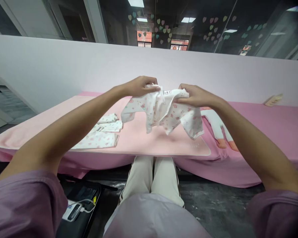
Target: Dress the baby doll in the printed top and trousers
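Note:
A small white baby top with a pink print hangs in the air over the light pink mat. My left hand pinches one shoulder of it near the neckline. The opposite shoulder is gripped by my right hand, thumb in front. A label shows at the collar between the two hands, and both sleeves dangle. On the mat to the left lie folded white printed clothes, partly behind my left forearm.
White trousers with orange feet lie on the darker pink cloth at the right. A small beige packet rests by the low white wall. A power bank with a cable sits at lower left.

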A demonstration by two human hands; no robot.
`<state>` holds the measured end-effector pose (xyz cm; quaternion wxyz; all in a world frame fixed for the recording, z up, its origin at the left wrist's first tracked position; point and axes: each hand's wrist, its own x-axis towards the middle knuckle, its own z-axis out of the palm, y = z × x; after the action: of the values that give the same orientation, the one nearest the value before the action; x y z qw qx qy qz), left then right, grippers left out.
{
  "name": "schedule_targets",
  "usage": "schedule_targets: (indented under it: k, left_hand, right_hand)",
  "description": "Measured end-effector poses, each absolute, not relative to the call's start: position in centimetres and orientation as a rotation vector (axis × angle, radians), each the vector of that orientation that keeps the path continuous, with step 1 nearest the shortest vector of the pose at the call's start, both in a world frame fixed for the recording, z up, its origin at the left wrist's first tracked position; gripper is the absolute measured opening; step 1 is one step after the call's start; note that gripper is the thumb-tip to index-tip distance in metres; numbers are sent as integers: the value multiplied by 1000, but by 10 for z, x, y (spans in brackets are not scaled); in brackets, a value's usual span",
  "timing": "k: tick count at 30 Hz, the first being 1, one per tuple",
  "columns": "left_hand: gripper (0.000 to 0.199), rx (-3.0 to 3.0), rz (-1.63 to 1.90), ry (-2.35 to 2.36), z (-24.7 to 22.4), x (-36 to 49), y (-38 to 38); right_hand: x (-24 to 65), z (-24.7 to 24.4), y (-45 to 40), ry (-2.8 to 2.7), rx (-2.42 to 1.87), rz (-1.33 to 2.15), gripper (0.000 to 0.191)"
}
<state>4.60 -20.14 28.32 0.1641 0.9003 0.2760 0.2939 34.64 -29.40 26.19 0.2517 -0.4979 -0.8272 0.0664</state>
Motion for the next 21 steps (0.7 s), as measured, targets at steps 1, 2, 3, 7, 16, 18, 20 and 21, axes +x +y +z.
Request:
schedule_targets:
  k: [1, 2, 3, 7, 16, 18, 20, 21]
  left_hand:
    - [23, 2570, 812, 795, 287, 42, -206]
    - [22, 2577, 779, 796, 291, 37, -210]
    - [23, 2594, 735, 789, 294, 33, -215]
    - [28, 2691, 596, 713, 303, 23, -234]
    - [35, 2533, 807, 670, 308, 21, -249]
    - [34, 2509, 860, 721, 306, 23, -246]
    - [34, 2561, 808, 752, 303, 26, -243]
    - [35, 2604, 741, 761, 302, 27, -242]
  right_hand:
    - [347, 266, -301, -2269, -1350, 222, 50]
    - [347, 269, -309, -2291, -1340, 276, 50]
    - [348, 272, -316, -2317, -1324, 340, 51]
    - [347, 277, -340, -2363, -1226, 553, 50]
    - [330, 276, -336, -2173, -1105, 406, 53]
    - [323, 274, -332, -2140, -1239, 216, 48]
    - [316, 273, -329, -2068, -1388, 10, 43]
    - [312, 273, -328, -2030, -1449, -63, 43]
